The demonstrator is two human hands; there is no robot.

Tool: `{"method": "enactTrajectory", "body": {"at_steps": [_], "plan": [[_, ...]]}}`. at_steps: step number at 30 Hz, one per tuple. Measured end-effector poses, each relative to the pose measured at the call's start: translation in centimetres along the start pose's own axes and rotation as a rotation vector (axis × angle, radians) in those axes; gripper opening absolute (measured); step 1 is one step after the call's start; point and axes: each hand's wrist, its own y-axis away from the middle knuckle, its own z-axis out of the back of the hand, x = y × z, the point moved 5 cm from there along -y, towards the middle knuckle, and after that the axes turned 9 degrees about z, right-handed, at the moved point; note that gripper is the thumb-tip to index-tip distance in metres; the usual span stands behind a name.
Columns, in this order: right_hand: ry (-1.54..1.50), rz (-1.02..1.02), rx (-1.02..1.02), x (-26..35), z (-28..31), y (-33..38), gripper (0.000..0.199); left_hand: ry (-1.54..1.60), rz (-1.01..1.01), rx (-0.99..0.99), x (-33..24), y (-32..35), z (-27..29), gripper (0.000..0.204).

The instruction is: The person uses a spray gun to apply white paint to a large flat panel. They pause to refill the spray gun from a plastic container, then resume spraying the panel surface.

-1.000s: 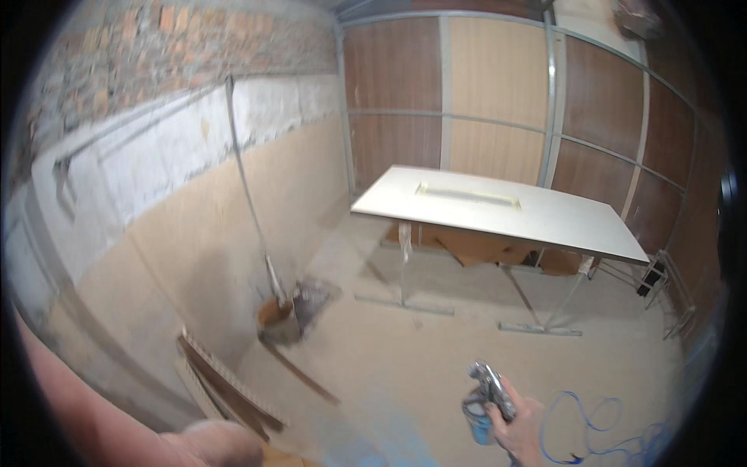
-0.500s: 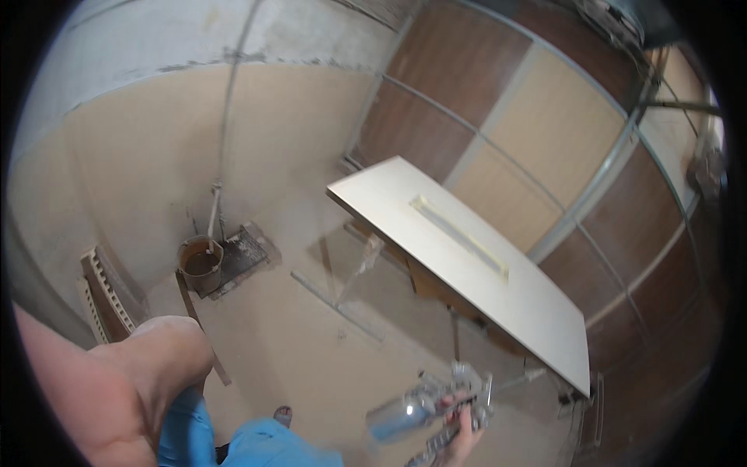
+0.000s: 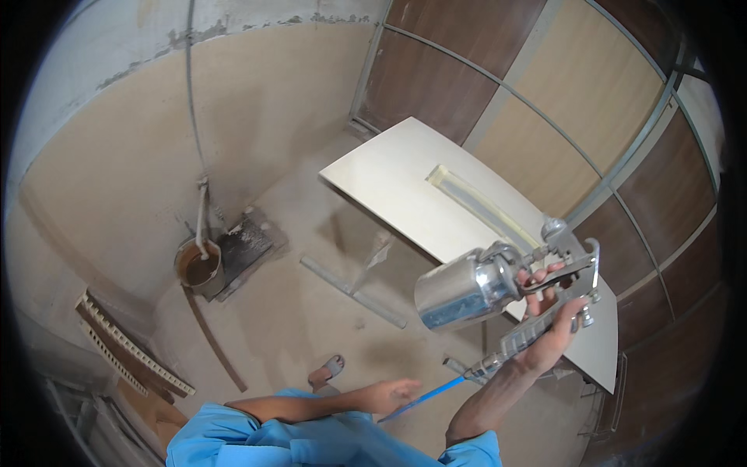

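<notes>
A metal spray gun (image 3: 506, 284) with a silvery cup (image 3: 455, 292) is raised over the near right side of the white panel (image 3: 381, 171). My right hand (image 3: 552, 335) is closed around its grip, with fingers at the trigger. From the handle's lower end a blue hose (image 3: 440, 391) runs down toward my body. My left hand (image 3: 389, 395) is in front of my blue clothing, close to the hose, its fingers loosely stretched and no object seen in them. The panel lies on a support and bears a long recessed strip edged with yellowish tape (image 3: 478, 204).
A bucket (image 3: 199, 268) of brownish liquid stands by the left wall, beside a dark slab (image 3: 245, 245). Slatted strips (image 3: 132, 342) lean at the lower left. A metal bar (image 3: 354, 292) of the stand lies low on the floor. Brown and beige wall panels (image 3: 591, 93) rise behind.
My right hand has lifted the spray gun up and to the right, in front of the panel. My left arm has swung from the far left to my front. The view has shifted.
</notes>
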Motion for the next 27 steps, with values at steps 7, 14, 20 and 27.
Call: {"method": "enactTrajectory", "body": {"at_steps": [7,14,20,27], "plan": [[0.035,0.18,0.01,-1.8,3.1,-13.9,0.052,-0.562,0.202,-0.139,8.6,-4.1,12.8,0.028],[0.386,0.176,-0.199,-9.0,17.1,-25.4,0.051,0.222,0.111,-1.622,25.4,-3.9,37.9,0.022],[0.35,0.386,-0.095,-11.5,22.7,-33.4,0.044,-0.346,0.257,-0.921,25.8,-13.2,42.3,0.039],[0.098,0.121,0.081,-12.7,27.4,-37.6,0.061,-0.849,0.477,-0.005,25.5,-23.6,42.4,0.029]]}}
